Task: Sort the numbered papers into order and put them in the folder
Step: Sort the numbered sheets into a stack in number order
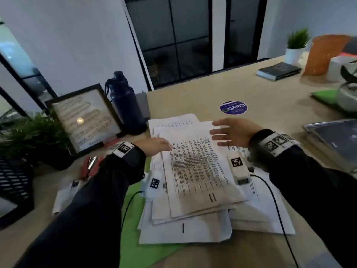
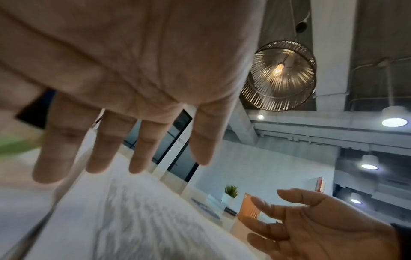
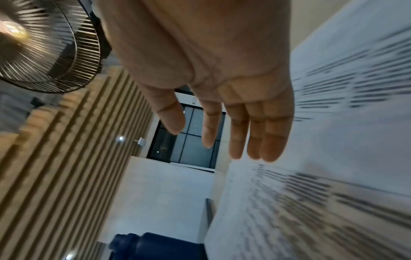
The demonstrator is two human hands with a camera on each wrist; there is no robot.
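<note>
The papers lie in a loose, fanned pile in the middle of the desk, white sheets covered in printed lines of text, their corners splayed at different angles. The top sheet bears a hand-drawn mark of two strokes near its close edge, and a lower sheet shows a single stroke. The pile sits partly on the green folder, which sticks out from under its left and near sides. The left hand rests at the pile's left edge, palm turned inward, fingers straight and slightly spread, tips at the top sheet's far left edge; whether they touch it is unclear. The right hand hovers over the pile's far right part, palm facing left, fingers extended and loosely apart, holding nothing. In the left wrist view the left hand shows flat, parted fingers above a blurred sheet, with the right hand opposite. A dark bottle stands just left of the pile.
</note>
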